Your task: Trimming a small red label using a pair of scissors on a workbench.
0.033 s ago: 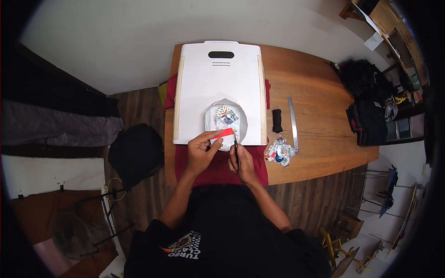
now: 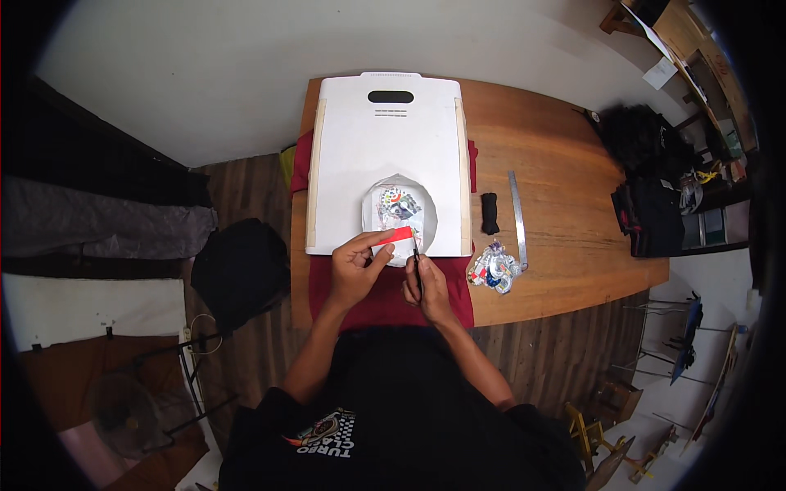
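Left hand, centre frame: thumb and fingers pinched on a red strip, so the grip is clamped on it. The strip lies across the lower edge of a white many-sided paper piece with a colourful print in its middle.

Right hand, just right of the left and slightly lower: fingers closed round a thin dark tool, pen or knife, can't tell which. The tip points up and sits at the strip's right end, touching or nearly so.

The paper piece rests on the lower part of a big white board, which covers the left half of the wooden table. A dark red cloth lies under the board and shows below it, under both wrists.

Change against the frame just before: none visible. Both hands, strip, tool and paper sit in the same places, so the hold reads as steady, with no regrip.

Right of the board:
- 1 small black roll
- 1 metal ruler, lying nearly vertical in frame
- a crumpled pile of colourful scraps at the ruler's lower end

Black bags sit at the table's far right edge.
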